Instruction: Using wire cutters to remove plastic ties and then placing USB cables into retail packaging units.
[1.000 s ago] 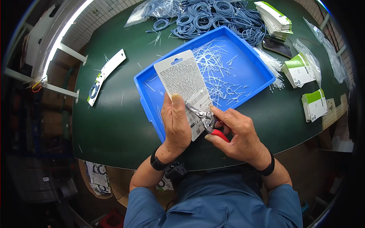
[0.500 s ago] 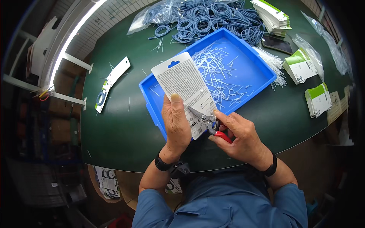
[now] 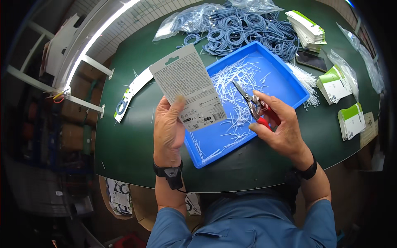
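My left hand [image 3: 168,128] grips a printed packaging card [image 3: 186,82] with a hang hole at its top. The thumb lies on the face toward me; the card's other side is hidden. My right hand [image 3: 283,124] is closed round red-handled pruning snips [image 3: 253,105], their blades parted and pointing up to the left, apart from the card. Beneath both lies a blue tray [image 3: 275,97] with many white cable ties [image 3: 235,84], most of them loose. Left of the card, another white card [image 3: 136,86] with a blue coiled cable [image 3: 121,106] rests on the table.
Coiled blue cables [image 3: 244,31] and clear plastic bags [image 3: 186,20] pile up at the back. Stacked cards [image 3: 307,31] stand far right, beside a phone [image 3: 311,61]. More green-and-white cards [image 3: 351,120] sit at the right, near a bundle of white ties [image 3: 306,84].
The snips have moved away from the card, up and to the right. My left hand has shifted left and up with the card. The tray appears turned and shifted toward the right.
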Demonstrator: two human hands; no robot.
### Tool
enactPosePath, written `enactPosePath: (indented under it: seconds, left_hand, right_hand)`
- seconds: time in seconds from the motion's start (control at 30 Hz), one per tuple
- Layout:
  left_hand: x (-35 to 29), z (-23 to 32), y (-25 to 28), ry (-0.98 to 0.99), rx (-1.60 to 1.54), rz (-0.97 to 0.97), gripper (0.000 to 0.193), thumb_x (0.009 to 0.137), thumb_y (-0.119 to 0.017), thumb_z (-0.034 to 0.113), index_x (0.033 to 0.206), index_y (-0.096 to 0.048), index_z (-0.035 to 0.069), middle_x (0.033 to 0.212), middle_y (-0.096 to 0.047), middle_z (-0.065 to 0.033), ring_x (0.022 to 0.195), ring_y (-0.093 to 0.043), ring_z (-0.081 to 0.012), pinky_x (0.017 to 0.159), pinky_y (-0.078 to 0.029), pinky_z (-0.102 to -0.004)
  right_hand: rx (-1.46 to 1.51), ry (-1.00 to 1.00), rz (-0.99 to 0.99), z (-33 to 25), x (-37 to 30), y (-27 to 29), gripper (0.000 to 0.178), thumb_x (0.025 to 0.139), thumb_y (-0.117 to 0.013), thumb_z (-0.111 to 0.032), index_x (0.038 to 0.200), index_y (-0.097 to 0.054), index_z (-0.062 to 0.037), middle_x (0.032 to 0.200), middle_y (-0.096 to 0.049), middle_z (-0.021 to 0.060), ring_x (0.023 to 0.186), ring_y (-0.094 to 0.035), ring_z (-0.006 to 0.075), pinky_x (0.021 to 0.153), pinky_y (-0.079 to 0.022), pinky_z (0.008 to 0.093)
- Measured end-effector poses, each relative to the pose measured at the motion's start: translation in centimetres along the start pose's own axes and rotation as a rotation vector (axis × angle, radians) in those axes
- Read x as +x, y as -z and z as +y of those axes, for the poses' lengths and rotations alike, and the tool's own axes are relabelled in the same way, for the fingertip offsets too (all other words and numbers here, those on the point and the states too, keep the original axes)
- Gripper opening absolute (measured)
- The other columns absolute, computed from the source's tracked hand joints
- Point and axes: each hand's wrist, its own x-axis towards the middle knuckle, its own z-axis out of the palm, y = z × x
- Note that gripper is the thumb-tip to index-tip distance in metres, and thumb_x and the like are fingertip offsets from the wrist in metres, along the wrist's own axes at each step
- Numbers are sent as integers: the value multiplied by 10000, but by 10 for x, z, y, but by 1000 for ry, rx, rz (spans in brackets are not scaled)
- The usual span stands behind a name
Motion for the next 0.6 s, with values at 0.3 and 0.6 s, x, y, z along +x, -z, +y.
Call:
enactPosePath:
  seconds: [0.3,0.6]
  left_hand:
    - [8,-1,31,32,-257,61,269,1093,-562,321,1057,-624,62,873,-640,-28,827,-621,-191,840,-529,-387]
    - [24,-22,54,-144,-384,-508,411,1071,-537,483,898,-554,111,683,-486,19,620,-477,-125,674,-432,-316]
  right_hand:
    - [-7,45,-225,-12,44,-26,693,757,-850,-76,1409,-620,-31,1000,-667,87,825,-631,146,728,-535,288]
    - [-66,182,-330,-10,20,-55,716,741,-892,-120,1400,-622,-47,926,-654,106,801,-667,215,698,-550,330]
